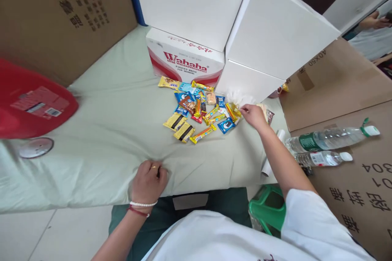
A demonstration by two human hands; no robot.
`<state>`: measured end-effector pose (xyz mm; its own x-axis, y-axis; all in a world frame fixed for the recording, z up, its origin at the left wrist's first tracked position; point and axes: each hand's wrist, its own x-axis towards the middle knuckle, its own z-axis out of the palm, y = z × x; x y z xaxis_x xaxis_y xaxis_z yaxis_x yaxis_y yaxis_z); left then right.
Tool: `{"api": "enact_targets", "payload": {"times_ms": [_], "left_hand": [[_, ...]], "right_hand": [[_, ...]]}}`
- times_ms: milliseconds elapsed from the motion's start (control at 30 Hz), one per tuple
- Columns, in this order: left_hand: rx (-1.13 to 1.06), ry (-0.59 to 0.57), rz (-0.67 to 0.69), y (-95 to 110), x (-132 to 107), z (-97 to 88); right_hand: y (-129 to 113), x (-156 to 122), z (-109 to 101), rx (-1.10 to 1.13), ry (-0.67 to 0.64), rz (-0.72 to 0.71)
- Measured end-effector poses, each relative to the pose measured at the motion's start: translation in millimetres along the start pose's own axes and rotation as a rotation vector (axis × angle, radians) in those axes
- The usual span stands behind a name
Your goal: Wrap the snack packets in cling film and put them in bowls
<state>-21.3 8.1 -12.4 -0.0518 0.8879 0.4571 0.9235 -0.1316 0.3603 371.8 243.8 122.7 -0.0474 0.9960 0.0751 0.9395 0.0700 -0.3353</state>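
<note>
A heap of small wrapped snacks (199,110) in yellow, blue and red lies on a pale green cloth (107,130) in front of a Wahaha carton (183,63). My right hand (252,115) reaches to the heap's right edge, fingers pinched on a yellow packet (234,111) beside a clear plastic bag (241,98). My left hand (149,180) rests curled on the cloth's near edge, fingers closed against the fabric, wearing a ring, a pearl bracelet and a red string.
White boxes (275,28) stand behind the heap, brown cartons at far left (61,16) and at right (352,171). Two water bottles (330,138) lie on the right carton. A red plastic item (27,102), a round metal lid (36,147) and a green stool (269,208) are nearby.
</note>
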Motion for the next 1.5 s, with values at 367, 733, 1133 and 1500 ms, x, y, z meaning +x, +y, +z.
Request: {"api": "enact_targets", "payload": {"times_ms": [367,733,1133,1500], "left_hand": [[0.003,-0.031,-0.060,2,-4,0.6],[-0.720,-0.106,-0.422,32,9,-15.8],[-1.519,-0.528,-0.955,109,18,-12.6],[-1.348,-0.458,-0.893,103,24,-22.2]], "right_hand": [[-60,64,62,0.170,0.220,0.045],[-70,-165,56,1.352,-0.132,0.447],[-91,-224,68,1.244,-0.135,0.367],[-70,-220,68,1.154,-0.073,0.139]]}}
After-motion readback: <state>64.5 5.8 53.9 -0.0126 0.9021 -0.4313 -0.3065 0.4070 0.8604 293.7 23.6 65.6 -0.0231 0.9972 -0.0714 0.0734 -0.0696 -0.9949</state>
